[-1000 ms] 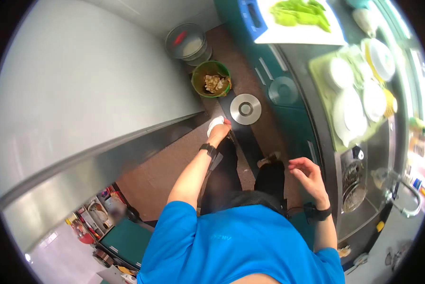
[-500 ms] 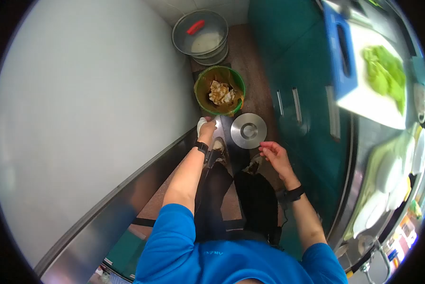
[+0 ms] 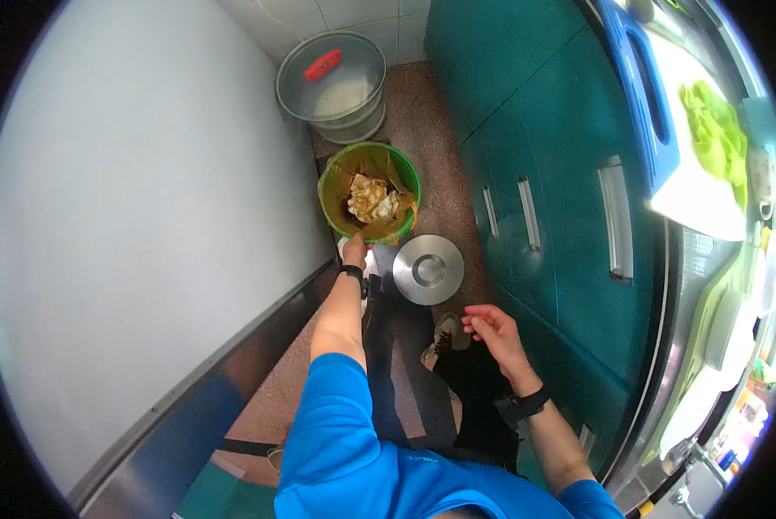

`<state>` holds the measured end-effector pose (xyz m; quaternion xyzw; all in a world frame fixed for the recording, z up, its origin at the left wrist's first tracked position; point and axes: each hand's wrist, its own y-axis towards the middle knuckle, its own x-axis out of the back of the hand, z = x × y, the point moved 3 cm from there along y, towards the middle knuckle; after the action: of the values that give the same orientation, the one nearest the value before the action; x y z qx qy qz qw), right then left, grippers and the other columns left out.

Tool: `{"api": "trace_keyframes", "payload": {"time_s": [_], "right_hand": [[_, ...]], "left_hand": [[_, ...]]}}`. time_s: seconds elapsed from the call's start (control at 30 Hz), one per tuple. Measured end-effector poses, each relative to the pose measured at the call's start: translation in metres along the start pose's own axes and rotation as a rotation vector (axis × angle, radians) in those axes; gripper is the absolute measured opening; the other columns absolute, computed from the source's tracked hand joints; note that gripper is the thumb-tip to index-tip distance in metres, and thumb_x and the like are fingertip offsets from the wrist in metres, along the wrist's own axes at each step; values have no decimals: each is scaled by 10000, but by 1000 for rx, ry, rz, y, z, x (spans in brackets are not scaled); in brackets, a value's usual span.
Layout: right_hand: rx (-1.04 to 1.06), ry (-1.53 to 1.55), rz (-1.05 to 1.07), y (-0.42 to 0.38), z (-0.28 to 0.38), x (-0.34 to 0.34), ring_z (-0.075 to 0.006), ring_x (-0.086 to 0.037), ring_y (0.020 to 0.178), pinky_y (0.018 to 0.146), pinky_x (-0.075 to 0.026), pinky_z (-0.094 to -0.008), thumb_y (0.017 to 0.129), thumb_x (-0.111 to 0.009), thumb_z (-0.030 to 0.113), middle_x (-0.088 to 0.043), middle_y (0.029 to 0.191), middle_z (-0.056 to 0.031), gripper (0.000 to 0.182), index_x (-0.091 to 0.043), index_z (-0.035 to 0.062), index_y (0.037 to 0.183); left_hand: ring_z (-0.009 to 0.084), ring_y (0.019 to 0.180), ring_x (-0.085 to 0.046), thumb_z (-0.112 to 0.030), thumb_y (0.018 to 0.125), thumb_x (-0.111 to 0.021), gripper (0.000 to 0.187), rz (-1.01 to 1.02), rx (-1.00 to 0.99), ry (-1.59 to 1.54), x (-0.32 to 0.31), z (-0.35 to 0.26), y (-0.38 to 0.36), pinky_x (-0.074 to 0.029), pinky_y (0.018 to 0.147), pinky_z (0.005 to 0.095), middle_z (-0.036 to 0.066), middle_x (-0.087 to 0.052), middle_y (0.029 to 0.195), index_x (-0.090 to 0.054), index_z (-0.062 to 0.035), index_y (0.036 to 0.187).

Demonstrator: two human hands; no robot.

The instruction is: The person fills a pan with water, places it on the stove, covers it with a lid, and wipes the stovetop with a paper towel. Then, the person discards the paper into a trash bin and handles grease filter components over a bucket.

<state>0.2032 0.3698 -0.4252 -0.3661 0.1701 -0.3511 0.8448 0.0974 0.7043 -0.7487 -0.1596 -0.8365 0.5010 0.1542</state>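
Note:
My left hand (image 3: 354, 251) reaches down to the near rim of a green bucket (image 3: 415, 176) with a brownish liner in it. Its fingers are closed beside the rim, and something white shows around them; what they grip is hidden. Inside the bucket lies crumpled white and brown waste (image 3: 371, 199). My right hand (image 3: 496, 335) hangs near the cabinet doors, fingers loosely bent, with nothing visible in it. Between the bucket and my right hand is a round metal lid (image 3: 429, 270) with a raised centre, low by the floor.
Behind the bucket stands a grey metal pail (image 3: 345, 130) with a red-handled thing (image 3: 323, 64) inside. Green cabinets (image 3: 544, 112) line the right; a pale panel (image 3: 146, 190) bounds the left. On the counter are a blue-edged cutting board (image 3: 678, 203) and green leaves (image 3: 715, 138).
The view has shifted, and I stand closer to the bucket. My left hand has come up to the bucket's near rim. My right hand is now farther from the metal lid.

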Motion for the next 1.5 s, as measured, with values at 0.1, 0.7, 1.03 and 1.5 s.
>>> {"api": "trace_keyframes", "payload": {"time_s": [0.1, 0.7, 1.03, 1.5], "right_hand": [[41, 33, 28, -6, 2, -16, -113, -667, 951, 819, -511, -264, 1035, -596, 174, -720, 1127, -52, 254, -649, 58, 1254], [1241, -942, 105, -210, 164, -132, -385, -697, 912, 800, -563, -439, 903, -612, 77, -705, 996, -182, 188, -702, 33, 1062], [1299, -1372, -69, -220, 132, -217, -298, -716, 932, 828, -575, -411, 860, -621, 112, -707, 960, -113, 161, -705, 96, 997], [1251, -1611, -8, -201, 114, -208, -284, -686, 978, 952, -489, -456, 844, -605, 134, -723, 938, -82, 164, -721, 116, 958]], "left_hand": [[182, 671, -578, -285, 1034, -489, 333, -28, -156, 46, 2, -11, -39, -429, 595, 327, 96, -661, 879, -623, 2, 1137], [208, 654, -665, -295, 937, -567, 347, -50, -707, 487, 196, -26, -504, -532, 706, 361, 126, -711, 815, -667, 0, 1088], [202, 683, -709, -303, 930, -568, 325, -34, -846, 832, 245, -33, -619, -569, 654, 340, 108, -699, 823, -649, -28, 1084], [212, 659, -709, -309, 912, -585, 309, 71, -947, 939, 248, -51, -647, -572, 642, 349, 122, -688, 813, -639, -30, 1034]]}}
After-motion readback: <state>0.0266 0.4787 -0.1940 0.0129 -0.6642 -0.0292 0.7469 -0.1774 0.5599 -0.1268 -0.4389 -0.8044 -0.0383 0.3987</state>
